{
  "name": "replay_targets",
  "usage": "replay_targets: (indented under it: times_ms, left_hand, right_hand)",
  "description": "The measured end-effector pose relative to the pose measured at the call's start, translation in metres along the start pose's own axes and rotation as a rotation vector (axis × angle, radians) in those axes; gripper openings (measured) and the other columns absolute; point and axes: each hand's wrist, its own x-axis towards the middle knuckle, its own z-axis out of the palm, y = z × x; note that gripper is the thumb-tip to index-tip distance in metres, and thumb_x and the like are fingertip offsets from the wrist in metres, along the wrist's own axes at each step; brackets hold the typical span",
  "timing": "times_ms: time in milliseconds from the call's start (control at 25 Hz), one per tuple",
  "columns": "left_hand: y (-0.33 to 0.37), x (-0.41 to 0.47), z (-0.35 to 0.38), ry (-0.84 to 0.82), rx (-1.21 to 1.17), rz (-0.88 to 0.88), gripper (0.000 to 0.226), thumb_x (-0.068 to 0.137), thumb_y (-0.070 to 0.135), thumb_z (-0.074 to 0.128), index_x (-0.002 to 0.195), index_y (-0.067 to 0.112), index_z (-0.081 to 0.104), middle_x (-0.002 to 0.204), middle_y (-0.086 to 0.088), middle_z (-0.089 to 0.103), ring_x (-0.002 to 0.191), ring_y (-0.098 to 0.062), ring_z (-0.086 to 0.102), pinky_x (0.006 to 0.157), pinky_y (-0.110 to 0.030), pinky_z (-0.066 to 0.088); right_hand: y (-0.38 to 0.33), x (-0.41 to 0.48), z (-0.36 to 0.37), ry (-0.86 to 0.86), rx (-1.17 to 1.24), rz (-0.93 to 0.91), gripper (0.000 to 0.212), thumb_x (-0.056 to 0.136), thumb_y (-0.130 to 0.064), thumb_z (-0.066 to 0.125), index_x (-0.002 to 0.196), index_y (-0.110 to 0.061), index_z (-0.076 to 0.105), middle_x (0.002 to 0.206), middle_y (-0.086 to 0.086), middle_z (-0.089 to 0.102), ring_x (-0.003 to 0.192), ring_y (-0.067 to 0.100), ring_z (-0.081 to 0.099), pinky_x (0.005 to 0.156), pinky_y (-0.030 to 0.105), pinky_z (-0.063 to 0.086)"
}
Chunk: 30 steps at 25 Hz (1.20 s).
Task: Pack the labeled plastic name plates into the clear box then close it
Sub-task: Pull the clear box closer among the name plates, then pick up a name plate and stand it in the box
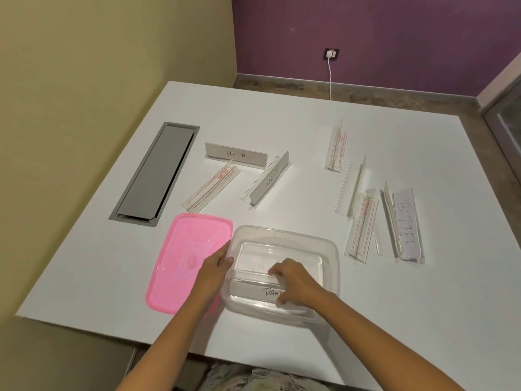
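The clear box [324, 246] stands open near the table's front edge. Inside it lies a name plate lettered "PAND…" [253, 290], and my right hand [293, 280] grips it from above. My left hand [215, 268] holds the box's left rim. The pink lid [183, 255] lies flat just left of the box. Farther back lie the "ALPHA" plate [235, 154], the "ZEBRA" plate [267, 180] and an unlabeled plate [211, 186]. To the right are a plate lettered "B.TTER" [406, 225] and several clear plates [349, 190].
A grey cable-hatch cover [153, 172] is set into the white table [310, 114] at the left. Yellow wall stands close on the left, purple wall behind with a socket and white cable [330, 74]. The table's front edge is just below my forearms.
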Motion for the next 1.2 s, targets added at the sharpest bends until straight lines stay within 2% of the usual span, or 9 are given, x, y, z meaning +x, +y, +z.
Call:
replay_targets:
  times_ms: [280, 400, 520, 600, 640, 760, 920, 1040, 1200]
  left_hand:
    - [-0.001, 0.000, 0.006, 0.045, 0.040, 0.024, 0.045, 0.096, 0.013, 0.042, 0.140, 0.023, 0.043, 0.141, 0.000, 0.051, 0.131, -0.023, 0.045, 0.111, -0.048, 0.035]
    - [-0.002, 0.000, 0.005, 0.046, 0.022, 0.011, 0.045, 0.096, 0.014, 0.043, 0.141, 0.021, 0.041, 0.142, 0.000, 0.048, 0.133, -0.023, 0.042, 0.112, -0.048, 0.033]
    - [-0.003, 0.003, 0.006, 0.052, 0.007, -0.011, 0.044, 0.097, 0.015, 0.043, 0.141, 0.022, 0.040, 0.143, 0.000, 0.047, 0.134, -0.024, 0.042, 0.112, -0.049, 0.033]
    - [-0.003, 0.004, 0.007, 0.057, -0.013, -0.016, 0.044, 0.097, 0.013, 0.043, 0.140, 0.022, 0.041, 0.143, -0.002, 0.048, 0.133, -0.024, 0.043, 0.111, -0.050, 0.034]
    - [-0.003, 0.003, 0.008, 0.068, -0.021, -0.018, 0.044, 0.097, 0.011, 0.042, 0.140, 0.020, 0.041, 0.143, -0.002, 0.048, 0.133, -0.024, 0.043, 0.111, -0.049, 0.034]
    - [-0.001, 0.001, 0.011, 0.104, -0.019, -0.019, 0.044, 0.097, 0.007, 0.040, 0.141, 0.016, 0.040, 0.144, -0.003, 0.046, 0.135, -0.024, 0.039, 0.113, -0.044, 0.031]
    - [-0.006, 0.005, 0.012, 0.132, 0.003, -0.014, 0.045, 0.098, 0.012, 0.043, 0.142, 0.019, 0.039, 0.147, -0.002, 0.042, 0.137, -0.024, 0.037, 0.114, -0.046, 0.029]
    - [-0.011, 0.009, 0.012, 0.146, 0.019, -0.014, 0.044, 0.097, 0.017, 0.045, 0.141, 0.021, 0.040, 0.146, -0.001, 0.044, 0.136, -0.024, 0.039, 0.113, -0.049, 0.030]
    - [-0.013, 0.012, 0.012, 0.151, 0.011, -0.012, 0.043, 0.097, 0.018, 0.047, 0.140, 0.022, 0.042, 0.144, 0.001, 0.046, 0.135, -0.024, 0.040, 0.113, -0.050, 0.030]
  right_hand:
    - [0.000, -0.006, 0.004, 0.028, 0.036, -0.034, 0.068, 0.065, -0.018, 0.082, 0.125, -0.015, 0.051, 0.118, 0.011, 0.050, 0.112, 0.025, 0.043, 0.091, 0.029, 0.038]
    - [0.001, -0.022, -0.022, 0.380, 0.236, -0.109, 0.044, 0.070, -0.012, 0.079, 0.110, -0.013, 0.063, 0.104, 0.007, 0.059, 0.096, 0.018, 0.056, 0.089, 0.024, 0.045]
    - [0.018, -0.038, -0.057, 0.867, 0.381, -0.022, 0.028, 0.075, 0.004, 0.068, 0.099, -0.010, 0.067, 0.093, 0.005, 0.061, 0.078, 0.011, 0.056, 0.076, 0.002, 0.041]
    - [0.045, -0.040, -0.076, 1.054, 0.395, 0.152, 0.031, 0.077, 0.008, 0.063, 0.104, -0.007, 0.062, 0.099, 0.012, 0.059, 0.083, 0.019, 0.056, 0.077, 0.005, 0.039]
    - [0.060, -0.037, -0.081, 1.093, 0.397, 0.276, 0.034, 0.078, 0.006, 0.062, 0.110, -0.005, 0.058, 0.106, 0.016, 0.056, 0.093, 0.025, 0.055, 0.084, 0.015, 0.042]
    - [0.103, -0.023, -0.087, 0.978, 0.434, 0.692, 0.054, 0.080, -0.011, 0.070, 0.125, 0.000, 0.043, 0.129, 0.024, 0.044, 0.119, 0.039, 0.042, 0.095, 0.047, 0.041]
    - [0.122, -0.014, -0.085, 0.750, 0.458, 0.825, 0.073, 0.073, -0.033, 0.077, 0.123, 0.007, 0.042, 0.127, 0.026, 0.047, 0.116, 0.043, 0.049, 0.090, 0.050, 0.047]
    - [0.131, -0.006, -0.075, 0.693, 0.503, 0.813, 0.054, 0.075, -0.033, 0.072, 0.113, 0.001, 0.054, 0.119, 0.022, 0.053, 0.102, 0.042, 0.059, 0.082, 0.050, 0.055]
    - [0.127, -0.009, -0.082, 0.776, 0.554, 0.863, 0.020, 0.084, -0.008, 0.051, 0.093, 0.005, 0.063, 0.101, 0.022, 0.065, 0.090, 0.041, 0.064, 0.074, 0.043, 0.055]
